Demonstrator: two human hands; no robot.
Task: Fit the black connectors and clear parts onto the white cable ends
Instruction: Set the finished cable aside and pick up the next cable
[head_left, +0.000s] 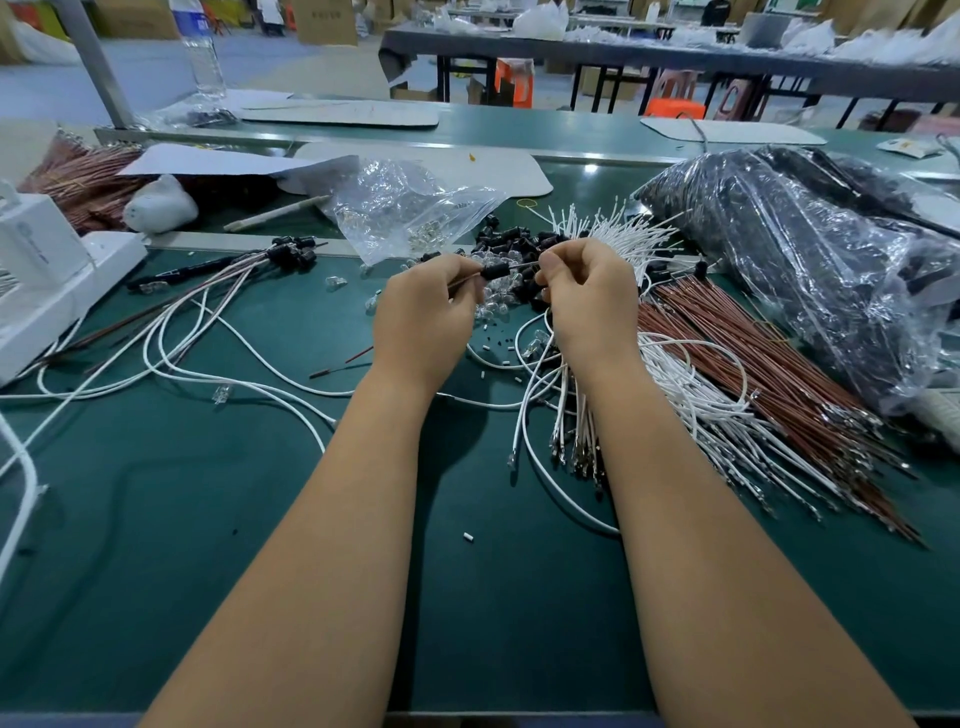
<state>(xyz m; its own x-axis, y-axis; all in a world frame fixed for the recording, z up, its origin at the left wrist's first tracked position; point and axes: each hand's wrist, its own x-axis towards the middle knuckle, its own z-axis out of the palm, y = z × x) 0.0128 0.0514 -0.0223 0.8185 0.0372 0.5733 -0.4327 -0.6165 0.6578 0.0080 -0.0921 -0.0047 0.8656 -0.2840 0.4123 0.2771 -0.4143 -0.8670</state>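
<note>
A small black connector (495, 271) sits threaded on a thin wire held level between both hands above the green table (156, 519). My left hand (423, 312) pinches the wire just left of the connector. My right hand (589, 299) pinches the wire's other end to the right. Behind the hands lies a heap of loose black connectors (519, 244) and clear parts (498, 304). A bundle of white cables (685, 395) fans out on the right. Finished cables with black connectors (293, 252) lie at the left.
A clear bag of clear parts (405, 213) lies behind the heap. A large plastic bag of black parts (810, 249) fills the right. Red-brown wires (769, 374) lie beside the white ones. A white box (47, 280) stands at the left edge.
</note>
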